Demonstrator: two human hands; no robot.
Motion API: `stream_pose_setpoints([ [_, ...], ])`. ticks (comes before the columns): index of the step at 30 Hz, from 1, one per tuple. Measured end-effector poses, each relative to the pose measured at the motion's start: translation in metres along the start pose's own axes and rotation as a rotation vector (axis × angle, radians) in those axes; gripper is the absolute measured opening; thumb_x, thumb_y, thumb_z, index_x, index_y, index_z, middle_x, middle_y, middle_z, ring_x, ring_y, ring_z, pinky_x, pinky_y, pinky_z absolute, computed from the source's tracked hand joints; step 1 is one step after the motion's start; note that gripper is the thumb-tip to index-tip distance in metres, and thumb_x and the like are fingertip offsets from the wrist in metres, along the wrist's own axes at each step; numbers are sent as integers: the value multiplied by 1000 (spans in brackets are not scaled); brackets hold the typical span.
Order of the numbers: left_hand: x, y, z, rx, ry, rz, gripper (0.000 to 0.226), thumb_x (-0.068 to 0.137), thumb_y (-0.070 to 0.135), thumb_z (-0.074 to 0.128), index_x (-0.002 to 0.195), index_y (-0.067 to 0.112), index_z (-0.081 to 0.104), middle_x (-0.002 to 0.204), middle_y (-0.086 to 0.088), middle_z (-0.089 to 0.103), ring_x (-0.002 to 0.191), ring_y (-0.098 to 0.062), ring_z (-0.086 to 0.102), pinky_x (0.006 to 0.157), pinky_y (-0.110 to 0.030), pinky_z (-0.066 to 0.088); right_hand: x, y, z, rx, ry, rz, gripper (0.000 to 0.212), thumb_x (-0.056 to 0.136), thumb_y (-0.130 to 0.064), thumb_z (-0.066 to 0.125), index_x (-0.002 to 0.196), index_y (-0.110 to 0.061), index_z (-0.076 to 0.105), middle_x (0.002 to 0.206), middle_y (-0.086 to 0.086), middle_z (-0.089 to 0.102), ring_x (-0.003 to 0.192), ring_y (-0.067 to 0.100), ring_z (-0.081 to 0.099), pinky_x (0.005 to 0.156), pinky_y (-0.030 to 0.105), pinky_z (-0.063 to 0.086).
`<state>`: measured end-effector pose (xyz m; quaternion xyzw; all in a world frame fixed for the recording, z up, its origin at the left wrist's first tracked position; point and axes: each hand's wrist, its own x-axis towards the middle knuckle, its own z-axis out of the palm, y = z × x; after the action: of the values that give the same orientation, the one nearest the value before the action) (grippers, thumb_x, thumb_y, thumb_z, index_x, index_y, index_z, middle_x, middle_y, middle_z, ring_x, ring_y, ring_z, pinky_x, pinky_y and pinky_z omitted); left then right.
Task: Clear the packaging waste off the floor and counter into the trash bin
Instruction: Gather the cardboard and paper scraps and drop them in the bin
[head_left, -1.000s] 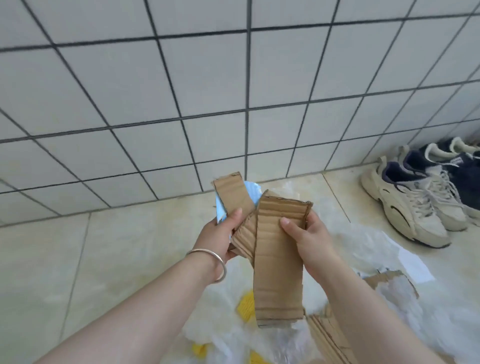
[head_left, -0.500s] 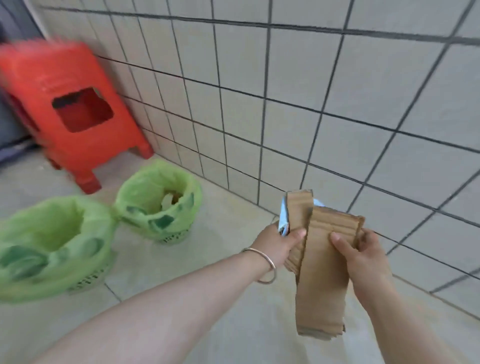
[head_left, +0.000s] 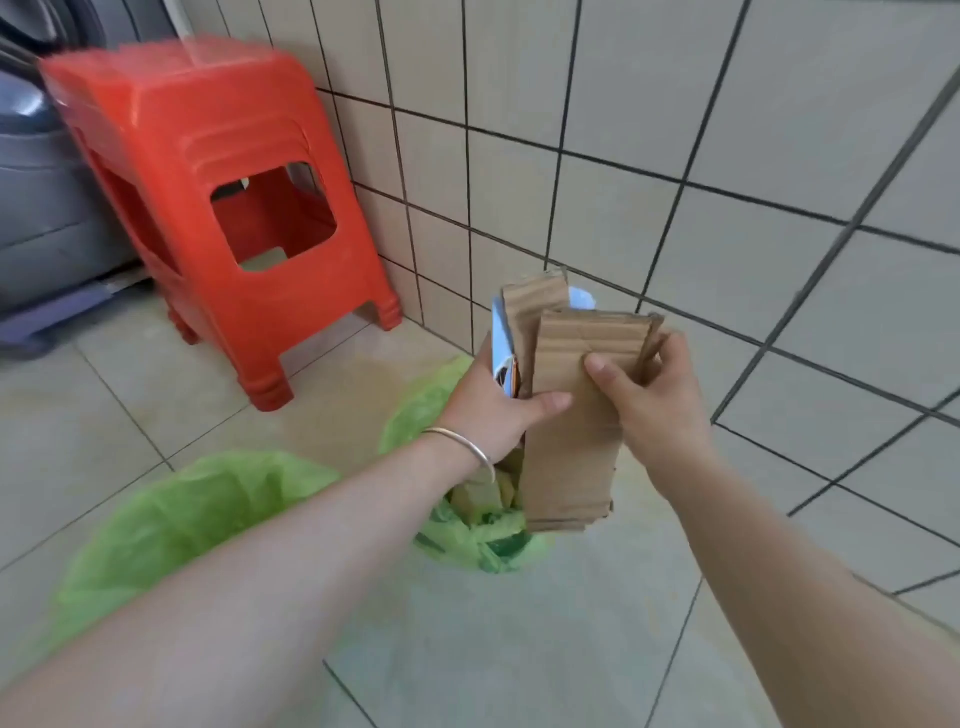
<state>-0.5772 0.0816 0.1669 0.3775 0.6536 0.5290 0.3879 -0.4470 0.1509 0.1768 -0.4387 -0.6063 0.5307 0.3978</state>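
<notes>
Both hands hold a bundle of folded brown cardboard strips (head_left: 571, 426) with a blue-and-white printed piece (head_left: 503, 345) tucked at its left. My left hand (head_left: 498, 405), bracelet on the wrist, grips the bundle's left side, thumb across the front. My right hand (head_left: 649, 400) grips the right side, thumb on the cardboard's face. The bundle hangs directly above a small trash bin lined with a green bag (head_left: 493, 545), which has scraps inside. A second green-lined bin (head_left: 171, 514) stands to the left, partly behind my left forearm.
A stack of red plastic stools (head_left: 218, 208) stands against the tiled wall (head_left: 727, 182) behind the bins. A grey appliance (head_left: 41, 182) sits at the far left. Beige floor tiles (head_left: 493, 649) lie in front of the bins.
The view swung left from the plastic wrap and shoes to the bins. Both hands carried the cardboard bundle over the nearer green bin, and the stools and bins came closer.
</notes>
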Motion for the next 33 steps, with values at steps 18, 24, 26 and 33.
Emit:
stream_pose_setpoints([
  [18,103,-164,-36,850,-194,-503,68,77,26,70,135,12,38,126,-12,58,112,-32,58,82,-32,44,37,157,123,-13,-97,873,33,89,-16,59,120,-6,57,119,11,62,112,30,58,99,37,47],
  [24,75,-112,-9,1398,19,9,47,86,27,54,130,17,41,130,-10,49,118,-32,49,83,-41,47,21,115,96,116,-166,719,10,88,-11,57,97,-11,62,107,10,65,102,27,61,93,35,50],
  [26,58,-86,14,1384,29,249,31,87,22,50,117,20,54,119,-7,57,109,-32,55,72,-37,45,12,96,63,112,-181,549,6,90,-9,55,88,-14,58,98,10,63,95,28,62,89,37,53],
  [33,-31,-25,162,1130,-223,610,22,89,20,45,103,18,63,107,-10,66,100,-36,59,75,-40,45,-72,62,-127,-61,-10,320,23,89,-7,52,72,-22,53,73,-1,61,69,14,60,64,22,51],
])
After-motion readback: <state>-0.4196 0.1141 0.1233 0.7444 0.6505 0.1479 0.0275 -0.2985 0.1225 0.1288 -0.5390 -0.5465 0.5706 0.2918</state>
